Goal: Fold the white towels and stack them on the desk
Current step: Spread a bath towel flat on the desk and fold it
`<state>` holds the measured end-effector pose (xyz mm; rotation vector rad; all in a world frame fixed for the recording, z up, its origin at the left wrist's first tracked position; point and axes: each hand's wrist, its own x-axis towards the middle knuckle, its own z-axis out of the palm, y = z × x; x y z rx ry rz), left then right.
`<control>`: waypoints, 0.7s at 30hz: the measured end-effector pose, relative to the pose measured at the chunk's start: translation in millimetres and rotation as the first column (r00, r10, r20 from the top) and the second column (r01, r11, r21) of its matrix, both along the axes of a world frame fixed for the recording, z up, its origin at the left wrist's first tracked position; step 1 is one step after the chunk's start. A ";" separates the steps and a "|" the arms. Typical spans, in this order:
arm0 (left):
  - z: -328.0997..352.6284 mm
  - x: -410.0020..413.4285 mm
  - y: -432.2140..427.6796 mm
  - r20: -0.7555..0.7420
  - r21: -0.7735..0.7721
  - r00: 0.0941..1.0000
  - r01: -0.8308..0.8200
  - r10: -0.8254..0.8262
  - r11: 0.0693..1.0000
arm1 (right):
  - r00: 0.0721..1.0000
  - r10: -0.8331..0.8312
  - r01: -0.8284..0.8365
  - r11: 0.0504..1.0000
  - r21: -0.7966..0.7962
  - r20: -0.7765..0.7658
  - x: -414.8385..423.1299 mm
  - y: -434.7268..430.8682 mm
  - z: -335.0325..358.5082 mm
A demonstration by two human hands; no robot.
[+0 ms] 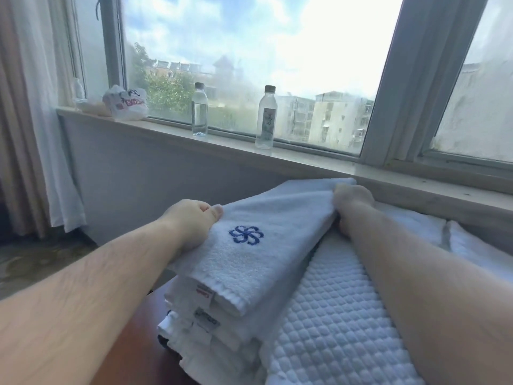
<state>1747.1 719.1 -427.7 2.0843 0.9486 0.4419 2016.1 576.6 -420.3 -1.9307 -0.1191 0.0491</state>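
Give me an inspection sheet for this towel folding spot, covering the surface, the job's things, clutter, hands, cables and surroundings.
Surface: dark wooden desk, only a small bare part shows.
Job's things: folded towel with blue emblem on top of a stack of folded white towels; a quilted white towel lies beside the stack.
Clutter: two clear bottles and a white plastic bag on the windowsill.
Hands: left hand grips the top towel's left edge; right hand grips its far right corner.
Cables: nothing seen.
Surroundings: large window, curtain at left.
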 end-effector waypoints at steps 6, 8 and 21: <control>-8.3 11.6 1.0 -0.187 0.107 0.982 0.059 -0.038 0.992 | 0.937 -0.075 0.184 0.937 -0.298 0.343 -16.0 -3.3 -1.8; -9.8 14.8 -4.7 -0.206 0.202 0.979 0.036 0.006 0.979 | 0.751 -0.027 0.315 0.893 -0.321 0.660 -30.5 -1.0 -1.3; -23.7 5.3 -54.4 -0.314 0.229 0.919 0.319 -0.240 0.920 | 0.805 0.432 0.051 0.632 -0.773 0.406 -25.7 11.5 -5.0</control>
